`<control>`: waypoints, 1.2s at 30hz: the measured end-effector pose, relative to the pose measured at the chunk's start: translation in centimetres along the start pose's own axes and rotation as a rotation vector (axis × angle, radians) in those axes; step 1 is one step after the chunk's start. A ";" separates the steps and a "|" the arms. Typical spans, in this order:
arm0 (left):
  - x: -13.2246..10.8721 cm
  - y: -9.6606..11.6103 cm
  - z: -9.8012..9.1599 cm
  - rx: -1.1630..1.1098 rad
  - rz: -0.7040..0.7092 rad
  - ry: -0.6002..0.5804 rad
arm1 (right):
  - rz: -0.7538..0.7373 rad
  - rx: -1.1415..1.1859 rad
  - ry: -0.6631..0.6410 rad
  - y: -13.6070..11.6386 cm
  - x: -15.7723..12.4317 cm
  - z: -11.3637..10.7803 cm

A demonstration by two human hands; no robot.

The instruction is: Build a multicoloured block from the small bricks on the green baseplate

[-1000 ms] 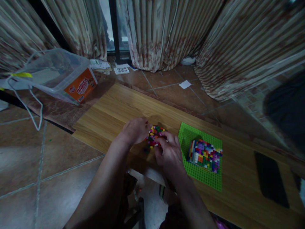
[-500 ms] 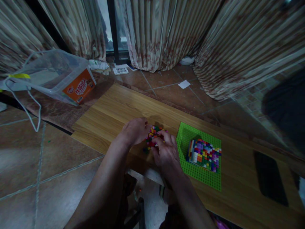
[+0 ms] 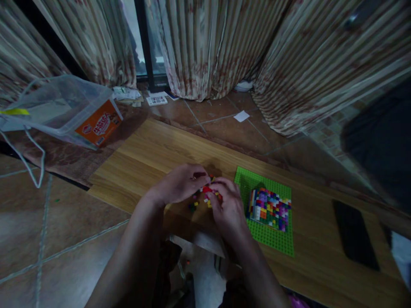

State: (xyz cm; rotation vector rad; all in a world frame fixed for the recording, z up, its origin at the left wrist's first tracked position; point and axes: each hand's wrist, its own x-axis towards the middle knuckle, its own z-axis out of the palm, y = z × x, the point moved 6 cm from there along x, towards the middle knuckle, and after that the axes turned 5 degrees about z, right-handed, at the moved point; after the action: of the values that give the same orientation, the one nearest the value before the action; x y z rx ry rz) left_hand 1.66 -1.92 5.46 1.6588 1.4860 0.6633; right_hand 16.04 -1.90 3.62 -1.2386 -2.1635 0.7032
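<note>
Small loose bricks of many colours (image 3: 210,203) lie in a pile on the wooden bench, partly hidden under both hands. My left hand (image 3: 184,182) hovers over the pile's left side with its fingers curled, their tips close to my right hand. My right hand (image 3: 226,201) pinches a red brick (image 3: 206,188) between thumb and fingers above the pile. To the right, a green baseplate (image 3: 269,246) bears a block built of multicoloured bricks (image 3: 272,207). Whatever my left fingertips hold is too small to make out.
A dark phone-like slab (image 3: 356,235) lies on the bench (image 3: 154,145) at the right. A clear plastic box (image 3: 64,115) with an orange label stands at the left. Papers (image 3: 157,100) lie on the floor before the curtains (image 3: 199,51).
My left hand has come over the pile, nearer my right hand, and covers more of it. A red brick now shows at my right fingertips. The camera view has shifted slightly.
</note>
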 end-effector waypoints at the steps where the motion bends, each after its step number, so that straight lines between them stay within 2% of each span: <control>1: 0.0 0.2 0.3 -0.058 0.032 -0.033 | 0.027 0.040 0.014 0.1 0.1 -0.4; 5: 0.2 0.6 0.9 -0.133 0.062 -0.036 | 0.146 0.206 0.012 0.8 0.1 -1.1; 10: 0.4 1.3 0.9 -0.113 0.003 0.004 | 0.302 0.492 -0.010 1.6 0.0 -0.7; 15: 0.8 1.2 1.5 -0.279 -0.054 0.063 | 0.393 0.705 0.027 1.8 0.4 -0.9; 19: 1.0 1.2 2.2 -0.375 -0.049 0.027 | 0.404 0.823 0.043 1.8 0.6 -1.1; 24: 0.9 1.7 2.7 -0.467 -0.045 -0.045 | 0.369 0.830 0.042 1.6 0.7 -1.6; 31: 1.0 2.1 2.5 -0.189 0.044 0.004 | 0.366 0.814 0.035 1.8 0.7 -2.0; 36: 0.9 2.4 2.7 -0.276 0.059 -0.010 | 0.312 0.854 -0.010 1.1 0.5 -2.0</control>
State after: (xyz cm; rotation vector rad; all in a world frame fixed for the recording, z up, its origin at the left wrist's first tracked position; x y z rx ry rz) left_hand 5.36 -1.56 5.89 1.4945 1.2787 0.8503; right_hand 17.80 -0.61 4.45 -1.0694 -1.3876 1.5486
